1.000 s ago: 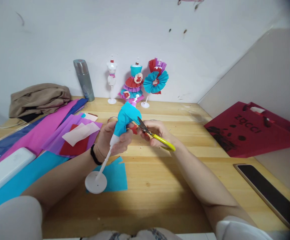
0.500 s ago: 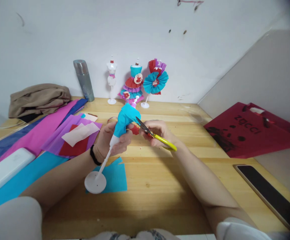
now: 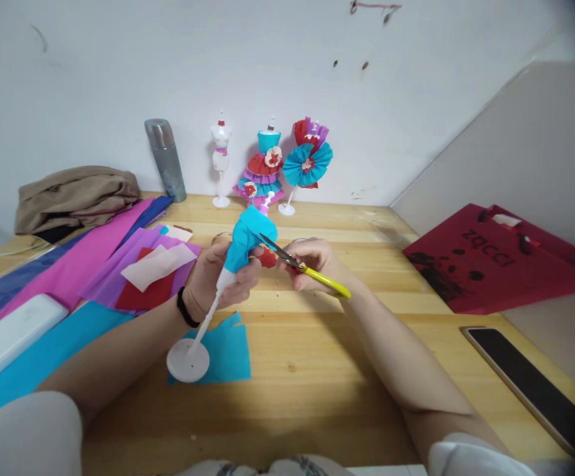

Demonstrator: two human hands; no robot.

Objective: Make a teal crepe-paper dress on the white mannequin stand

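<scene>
My left hand (image 3: pixel 237 281) is wrapped round a small white mannequin on a stand (image 3: pixel 224 281), which tilts with its round base toward me. Blue crepe paper (image 3: pixel 247 235) covers the mannequin's body. In my right hand (image 3: pixel 314 261) is a pair of scissors (image 3: pixel 324 279) with yellow handles; their blades lie against the blue paper's right side. Whether the blades are apart is hard to make out. Something red (image 3: pixel 268 257) shows between my hands, partly hidden. Beneath the stand's base lies a cut blue sheet (image 3: pixel 227 354) on the table.
Three mannequins stand along the wall: a mostly bare one (image 3: pixel 221 155), one in a tiered dress (image 3: pixel 267 162), one with a blue rosette (image 3: pixel 308 164). Coloured paper (image 3: pixel 73 264), a brown cloth (image 3: pixel 79 195) and a flask (image 3: pixel 167 158) lie left; a red bag (image 3: pixel 505 258) and phone (image 3: pixel 525 383) right.
The scissor blades have shifted slightly left, reaching farther across the blue paper. My left hand keeps its hold on the mannequin.
</scene>
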